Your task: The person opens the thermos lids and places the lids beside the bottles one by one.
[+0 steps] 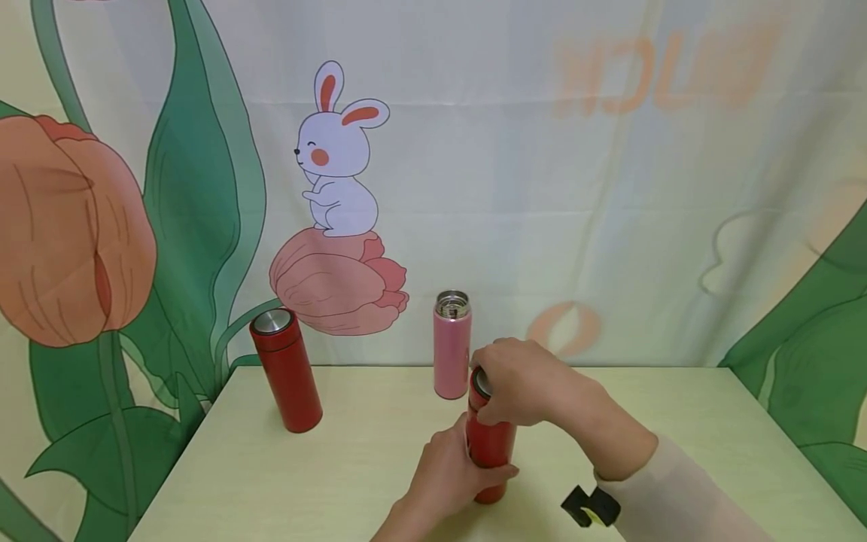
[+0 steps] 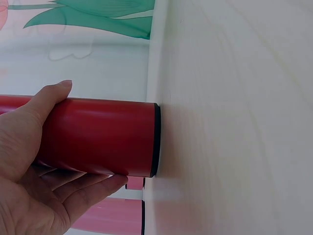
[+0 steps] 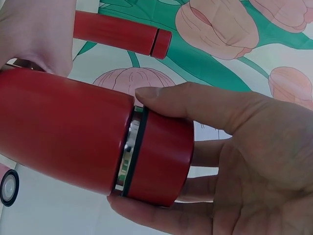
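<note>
A red thermos (image 1: pixel 492 444) stands upright on the table in the head view, between both hands. My left hand (image 1: pixel 443 467) grips its body low down, thumb on one side and fingers on the other. From above, my right hand (image 1: pixel 524 380) holds the red lid (image 3: pixel 164 154) between thumb and fingers. In the right wrist view a band of silver neck (image 3: pixel 128 152) shows between lid and body. Just behind stands a pink thermos (image 1: pixel 451 350) without a lid, its steel mouth bare.
Another red thermos (image 1: pixel 287 373), lid on, stands at the table's left. A small pink piece (image 2: pixel 135 183) is partly hidden behind the held thermos in the left wrist view. The pale table (image 1: pixel 223 482) ends at a printed curtain (image 1: pixel 508 188) behind.
</note>
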{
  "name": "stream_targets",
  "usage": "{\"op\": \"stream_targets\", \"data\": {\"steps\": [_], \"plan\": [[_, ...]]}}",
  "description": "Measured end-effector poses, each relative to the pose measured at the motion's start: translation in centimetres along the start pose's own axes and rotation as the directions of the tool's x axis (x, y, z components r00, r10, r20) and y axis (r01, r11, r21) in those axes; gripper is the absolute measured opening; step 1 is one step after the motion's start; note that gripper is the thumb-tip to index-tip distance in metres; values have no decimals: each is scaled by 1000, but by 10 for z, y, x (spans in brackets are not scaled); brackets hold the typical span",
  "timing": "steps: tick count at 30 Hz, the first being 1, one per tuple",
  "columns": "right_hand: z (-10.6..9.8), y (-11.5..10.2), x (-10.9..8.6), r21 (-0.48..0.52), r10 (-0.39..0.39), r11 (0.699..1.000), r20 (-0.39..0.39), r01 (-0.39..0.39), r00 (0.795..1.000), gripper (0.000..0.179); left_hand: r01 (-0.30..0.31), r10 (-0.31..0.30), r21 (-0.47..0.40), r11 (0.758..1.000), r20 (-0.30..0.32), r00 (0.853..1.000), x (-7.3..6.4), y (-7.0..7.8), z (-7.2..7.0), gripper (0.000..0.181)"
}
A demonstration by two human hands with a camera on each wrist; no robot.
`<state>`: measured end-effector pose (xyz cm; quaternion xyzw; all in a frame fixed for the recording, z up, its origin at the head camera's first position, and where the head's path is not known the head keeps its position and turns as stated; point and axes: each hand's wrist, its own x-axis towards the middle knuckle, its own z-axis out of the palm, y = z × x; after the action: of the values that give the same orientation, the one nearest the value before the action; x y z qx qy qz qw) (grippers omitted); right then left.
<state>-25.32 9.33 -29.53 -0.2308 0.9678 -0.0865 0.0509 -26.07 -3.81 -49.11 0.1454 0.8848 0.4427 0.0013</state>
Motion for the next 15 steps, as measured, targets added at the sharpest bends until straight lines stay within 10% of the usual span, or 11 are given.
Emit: {"op": "stream_targets", "data": {"steps": [15], "plan": [[-2, 7, 0, -3, -73, 997, 50, 73, 996, 36, -20, 20, 18, 1000, 0, 1000, -2, 1, -1, 72]]}}
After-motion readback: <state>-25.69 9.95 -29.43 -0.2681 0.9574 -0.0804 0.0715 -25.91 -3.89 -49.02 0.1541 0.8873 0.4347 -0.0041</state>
